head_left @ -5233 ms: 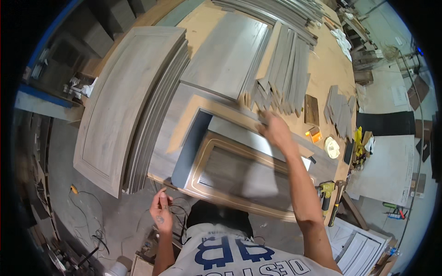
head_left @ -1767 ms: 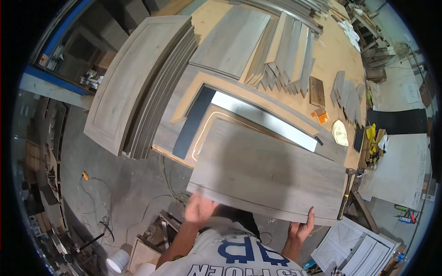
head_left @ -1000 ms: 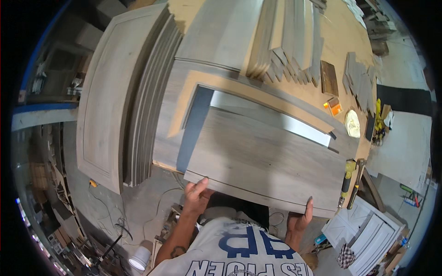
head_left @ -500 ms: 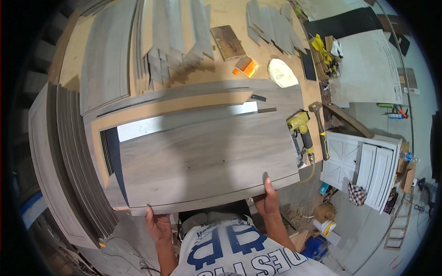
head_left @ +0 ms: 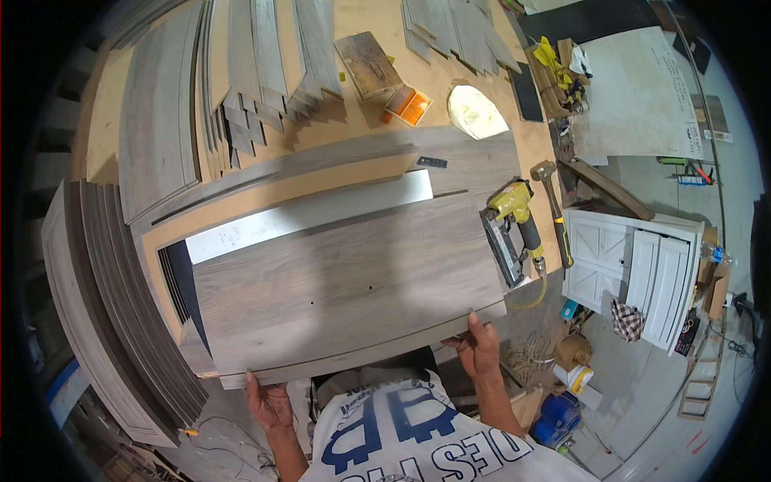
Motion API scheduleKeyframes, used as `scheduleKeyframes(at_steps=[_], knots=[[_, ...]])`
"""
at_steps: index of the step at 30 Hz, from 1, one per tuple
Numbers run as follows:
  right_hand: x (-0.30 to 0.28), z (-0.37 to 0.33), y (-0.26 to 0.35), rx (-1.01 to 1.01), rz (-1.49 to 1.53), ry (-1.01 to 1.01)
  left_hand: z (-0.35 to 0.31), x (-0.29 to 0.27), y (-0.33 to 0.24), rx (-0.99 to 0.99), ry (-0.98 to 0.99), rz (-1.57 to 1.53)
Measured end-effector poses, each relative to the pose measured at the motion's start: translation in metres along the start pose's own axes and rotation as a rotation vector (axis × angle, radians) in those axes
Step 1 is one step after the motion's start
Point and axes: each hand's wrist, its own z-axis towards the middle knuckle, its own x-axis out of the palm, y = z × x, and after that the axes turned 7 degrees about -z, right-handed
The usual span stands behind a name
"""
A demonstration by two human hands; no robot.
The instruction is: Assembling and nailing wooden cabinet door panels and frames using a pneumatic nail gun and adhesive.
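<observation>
The left hand [head_left: 270, 404] and right hand [head_left: 479, 347] each have a grip on the near edge of a big gray board [head_left: 345, 273], thumbs on top. The board lies over the near part of the counter [head_left: 371, 22]. Just right of it are a green nail gun [head_left: 514, 205] and a hammer [head_left: 556, 210]. Past the board is a white strip [head_left: 313, 215]. Farther back are a pale bundle [head_left: 476, 112], an orange box [head_left: 408, 105] and a brown block [head_left: 369, 66]

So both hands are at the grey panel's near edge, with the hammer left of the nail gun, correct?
Almost: the head view shows the hammer right of the nail gun. The left hand and right hand are at the near edge of the grey panel.
</observation>
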Motion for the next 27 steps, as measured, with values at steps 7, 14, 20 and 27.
scheduleKeyframes(at_steps=[7, 14, 20, 27], knots=[[-0.003, 0.001, 0.033, 0.306, -0.472, 0.048, -0.001, 0.019, -0.018, -0.182, -0.035, 0.363], [-0.022, 0.012, 0.047, 0.441, -0.739, 0.196, -0.015, 0.03, -0.003, -0.21, -0.163, 0.453], [-0.032, 0.033, 0.051, 0.419, -0.885, 0.439, -0.036, 0.03, 0.01, -0.127, -0.143, 0.427], [-0.109, 0.091, 0.121, -0.803, -1.323, -0.564, -0.07, 0.023, 0.045, 0.032, -0.315, 0.413]])
